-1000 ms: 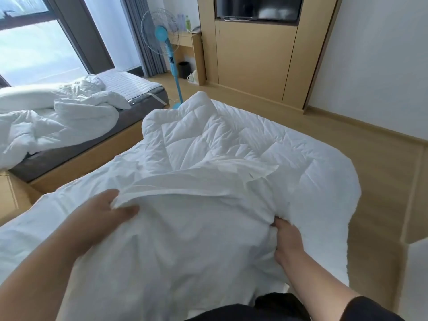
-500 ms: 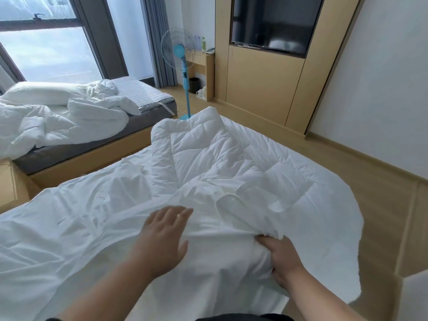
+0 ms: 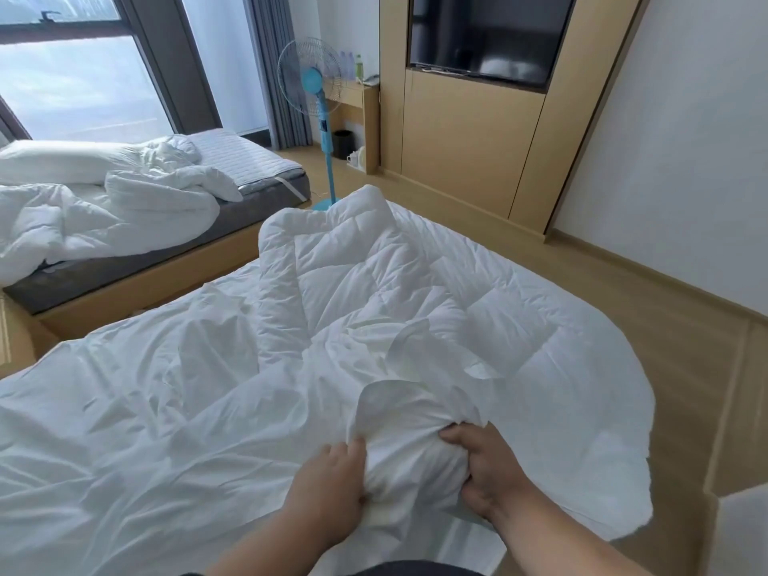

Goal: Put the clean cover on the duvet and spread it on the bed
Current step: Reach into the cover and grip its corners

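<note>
Hands grip one bunched lump of thin white cotton cover (image 3: 399,446): left hand (image 3: 328,488) and right hand (image 3: 490,471) fingers curled round it; quilted white duvet (image 3: 374,284) beyond fingers, crumpled on bed.

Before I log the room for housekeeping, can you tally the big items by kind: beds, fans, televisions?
Beds: 2, the near bed and the far bed
Fans: 1, the blue fan
Televisions: 1, the television
Total: 4

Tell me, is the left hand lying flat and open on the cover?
No, the left hand grips a bunch of the cover.
</note>
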Available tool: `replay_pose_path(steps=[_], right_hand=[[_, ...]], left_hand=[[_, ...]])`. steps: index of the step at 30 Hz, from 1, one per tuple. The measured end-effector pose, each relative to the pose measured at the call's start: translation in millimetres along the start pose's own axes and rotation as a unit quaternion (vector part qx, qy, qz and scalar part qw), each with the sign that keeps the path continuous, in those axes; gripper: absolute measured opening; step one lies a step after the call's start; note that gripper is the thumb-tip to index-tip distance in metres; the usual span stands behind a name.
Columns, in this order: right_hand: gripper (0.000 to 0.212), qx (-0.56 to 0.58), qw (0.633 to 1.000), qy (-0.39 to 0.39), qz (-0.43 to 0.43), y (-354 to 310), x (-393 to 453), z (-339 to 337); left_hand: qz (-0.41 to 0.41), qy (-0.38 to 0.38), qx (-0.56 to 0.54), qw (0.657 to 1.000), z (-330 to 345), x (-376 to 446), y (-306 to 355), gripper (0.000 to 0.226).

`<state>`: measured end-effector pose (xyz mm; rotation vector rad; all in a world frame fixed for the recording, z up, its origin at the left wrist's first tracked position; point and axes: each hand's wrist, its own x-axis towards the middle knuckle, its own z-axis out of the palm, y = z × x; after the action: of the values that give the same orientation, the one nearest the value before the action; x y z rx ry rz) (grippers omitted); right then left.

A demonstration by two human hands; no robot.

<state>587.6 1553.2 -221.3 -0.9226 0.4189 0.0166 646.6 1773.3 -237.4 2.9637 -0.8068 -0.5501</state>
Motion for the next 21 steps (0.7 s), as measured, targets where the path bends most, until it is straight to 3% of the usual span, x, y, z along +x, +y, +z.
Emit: replay_pose_path(steps=[2, 5, 8, 15, 21], right_hand=[[0.046, -0.026, 0.999, -0.018, 0.014, -0.9, 5.8, 2.2], [0.039, -0.137, 0.99, -0.015, 0.022, -3.6, 18.9, 1.7], [0.039, -0.239, 0.97, 0.014, 0.032, -6.3, 32.9, -1.0], [0.05, -0.291, 0.955, 0.059, 0.014, -34.9, 42.5, -58.0], [0.025, -0.432, 0.878, 0.208, -0.001, -38.9, 24.9, -135.7]], left_hand=[[-0.033, -0.003, -0.052, 0.998, -2.8, 7.7, -8.5, 0.045], [-0.07, 0.02, -0.12, 0.99, -20.8, 19.3, -34.3, 0.027], [-0.095, 0.089, -0.105, 0.986, -62.7, 28.8, -56.5, 0.024], [-0.138, 0.219, -0.067, 0.964, -171.5, 13.8, -100.7, 0.004], [-0.195, 0.257, -0.073, 0.944, -208.3, -13.4, -143.1, 0.017]])
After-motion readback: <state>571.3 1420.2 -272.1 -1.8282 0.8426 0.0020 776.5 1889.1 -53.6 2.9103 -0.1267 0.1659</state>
